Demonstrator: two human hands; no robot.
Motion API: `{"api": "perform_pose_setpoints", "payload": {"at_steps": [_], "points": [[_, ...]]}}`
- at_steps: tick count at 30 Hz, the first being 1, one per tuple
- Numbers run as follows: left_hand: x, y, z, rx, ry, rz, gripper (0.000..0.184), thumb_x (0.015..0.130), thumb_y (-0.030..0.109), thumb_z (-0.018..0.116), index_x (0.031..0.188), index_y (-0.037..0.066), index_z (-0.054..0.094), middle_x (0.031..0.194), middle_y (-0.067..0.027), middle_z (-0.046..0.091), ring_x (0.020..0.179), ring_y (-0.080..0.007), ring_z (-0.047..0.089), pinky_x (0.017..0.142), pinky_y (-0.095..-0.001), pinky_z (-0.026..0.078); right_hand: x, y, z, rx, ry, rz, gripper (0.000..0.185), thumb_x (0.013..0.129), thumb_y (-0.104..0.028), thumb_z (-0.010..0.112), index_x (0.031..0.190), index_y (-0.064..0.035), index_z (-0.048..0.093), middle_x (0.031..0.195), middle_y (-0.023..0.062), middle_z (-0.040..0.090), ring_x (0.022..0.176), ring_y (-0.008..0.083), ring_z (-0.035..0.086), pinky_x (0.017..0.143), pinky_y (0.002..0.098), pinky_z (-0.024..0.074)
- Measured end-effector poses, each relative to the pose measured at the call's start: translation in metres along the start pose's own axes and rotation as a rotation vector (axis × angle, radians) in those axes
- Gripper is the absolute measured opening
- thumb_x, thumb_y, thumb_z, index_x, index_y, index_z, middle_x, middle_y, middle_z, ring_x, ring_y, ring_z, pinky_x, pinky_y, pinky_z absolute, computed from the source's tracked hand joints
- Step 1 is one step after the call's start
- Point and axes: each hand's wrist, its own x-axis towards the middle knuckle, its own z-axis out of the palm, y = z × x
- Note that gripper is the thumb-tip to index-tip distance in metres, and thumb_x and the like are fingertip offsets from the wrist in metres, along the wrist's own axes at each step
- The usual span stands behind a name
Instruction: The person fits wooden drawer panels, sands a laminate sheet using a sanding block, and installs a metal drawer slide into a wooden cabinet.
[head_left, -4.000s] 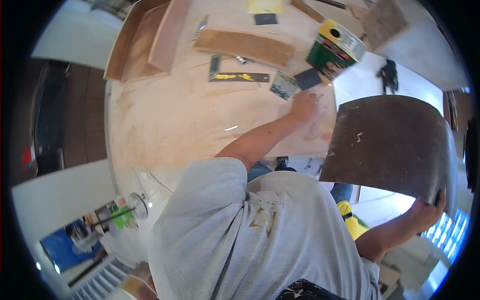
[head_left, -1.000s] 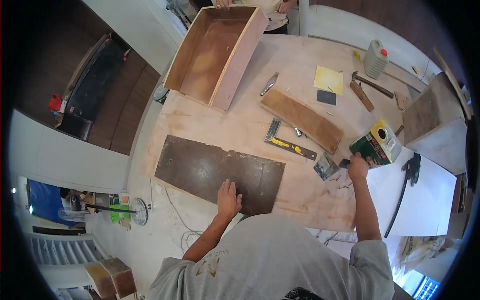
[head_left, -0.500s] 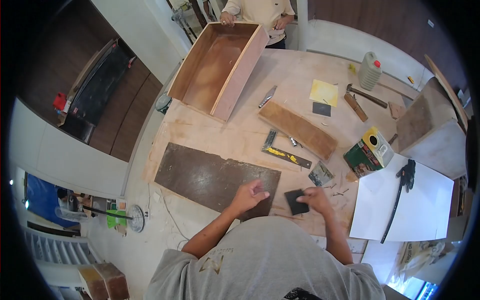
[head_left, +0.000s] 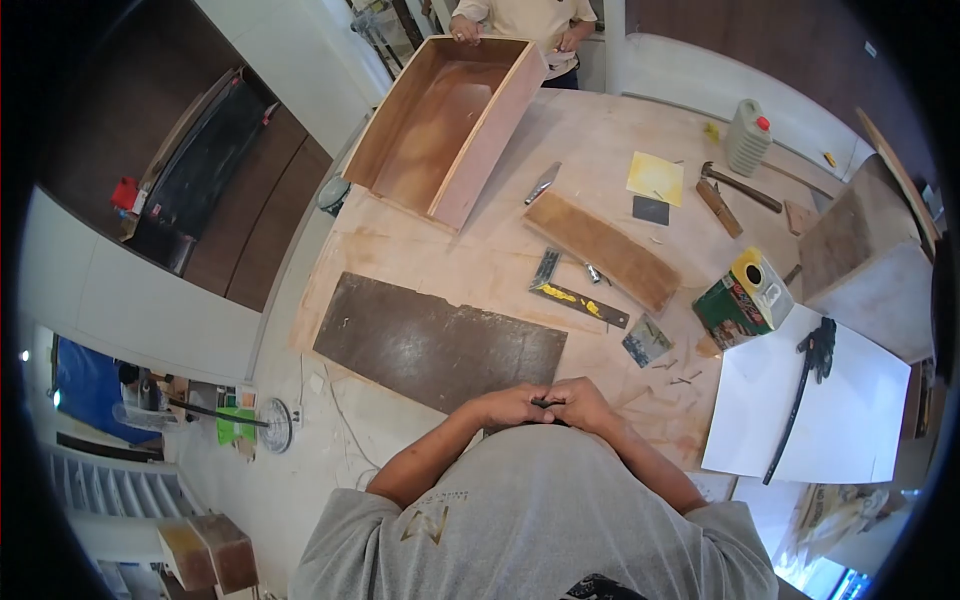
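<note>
1. Judging by how things lie, the work seems at an early stage: the long, dark-brown, scuffed panel [head_left: 430, 340] lies flat along the near edge of the pale wooden bench [head_left: 440, 260], toward its near left corner, and no part of its face looks finished.
2. At the near edge, by the panel's right end, the left hand [head_left: 510, 405] and right hand [head_left: 583, 403] meet, fingers curled closed on a small, dark, flat sheet [head_left: 546, 403], mostly hidden.
3. Whether the left fingers also touch the panel, I cannot tell.
4. A green-and-yellow metal can [head_left: 740, 305] stands near the right edge.
</note>
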Motion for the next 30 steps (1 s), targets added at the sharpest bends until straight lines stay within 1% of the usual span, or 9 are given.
{"api": "perform_pose_setpoints", "payload": {"at_steps": [2,6,9,11,14,17,20,26,30], "points": [[-0.003,0.002,0.005,0.049,0.044,0.035,0.047,0.096,0.018,0.064,0.141,0.007,0.056,0.127,-0.0077,0.065,0.114,-0.0162,0.056,0.102,-0.0309,0.043,-0.001,0.005,-0.001,0.061,-0.008,0.083,0.015,0.074,-0.005,0.077,0.087,-0.0007,0.072,0.081,0.0124,0.069,0.077,0.0201,0.067,0.07,0.033,0.052],[-0.008,-0.009,-0.007,0.186,0.173,0.093,0.051,0.098,0.019,0.06,0.147,0.009,0.05,0.134,-0.0128,0.061,0.117,-0.0175,0.054,0.104,-0.0314,0.041,0.001,0.015,0.004,0.038,0.162,-0.019,0.022,0.077,0.001,0.07,0.098,-0.0023,0.073,0.093,0.0155,0.07,0.087,0.0253,0.068,0.077,0.034,0.0531],[-0.028,-0.016,-0.033,0.246,0.482,-0.063,0.049,0.094,0.016,0.062,0.138,-0.004,0.052,0.141,-0.0215,0.056,0.133,-0.0325,0.051,0.113,-0.0367,0.037,0.01,0.028,0.011,-0.107,0.403,0.056,0.029,0.078,0.005,0.062,0.105,-0.0019,0.072,0.099,0.0175,0.07,0.092,0.0309,0.068,0.08,0.0356,0.054],[-0.028,-0.043,-0.048,0.824,0.988,0.085,0.052,0.094,0.013,0.058,0.141,-0.005,0.047,0.145,-0.0242,0.051,0.139,-0.0389,0.044,0.116,-0.0441,0.032,0.025,0.037,0.01,-0.276,0.507,0.093,0.034,0.078,0.006,0.057,0.109,-0.0008,0.07,0.1,0.018,0.07,0.093,0.0344,0.068,0.081,0.0364,0.0547],[-0.03,-0.058,-0.065,1.165,1.362,-0.141,0.055,0.094,0.013,0.056,0.145,-0.004,0.043,0.153,-0.0243,0.041,0.143,-0.0422,0.036,0.118,-0.0539,0.027,0.053,0.04,0.029,-0.411,0.509,0.041,0.036,0.079,0.002,0.056,0.112,0.0004,0.068,0.11,0.0199,0.069,0.104,0.0379,0.066,0.09,0.0418,0.053],[-0.016,-0.081,-0.07,1.279,1.135,-0.207,0.057,0.095,0.015,0.054,0.148,-0.001,0.04,0.158,-0.0242,0.033,0.147,-0.0433,0.028,0.118,-0.0594,0.022,0.096,0.037,0.051,-0.617,0.464,0.06,0.046,0.079,-0.005,0.058,0.125,-0.0007,0.063,0.13,0.0227,0.061,0.125,0.0399,0.056,0.105,0.0493,0.0439],[0.001,-0.119,-0.058,1.225,0.771,-0.003,0.062,0.095,0.016,0.057,0.15,-0.002,0.034,0.157,-0.0255,0.033,0.148,-0.0431,0.026,0.118,-0.0596,0.022,0.138,0.052,0.085,-0.765,0.492,0.194,0.054,0.082,-0.009,0.059,0.135,-0.0006,0.056,0.148,0.0224,0.047,0.141,0.0413,0.04,0.115,0.0553,0.0305],[-0.018,-0.153,-0.069,1.068,0.659,0.249,0.057,0.097,0.026,0.058,0.147,0.003,0.043,0.159,-0.0171,0.036,0.149,-0.0334,0.03,0.12,-0.0539,0.023,0.15,0.112,0.121,-0.96,0.563,0.258,0.057,0.086,-0.015,0.06,0.14,0.0007,0.05,0.152,0.0213,0.043,0.145,0.0387,0.034,0.12,0.054,0.0223],[-0.063,-0.178,-0.141,1.133,0.606,0.192,0.057,0.097,0.028,0.056,0.148,0.004,0.044,0.159,-0.0149,0.037,0.149,-0.031,0.03,0.121,-0.052,0.022,0.153,0.108,0.122,-1.016,0.543,0.257,0.052,0.089,-0.011,0.056,0.139,0.0025,0.05,0.152,0.0218,0.043,0.146,0.0398,0.033,0.12,0.055,0.0221]]}}
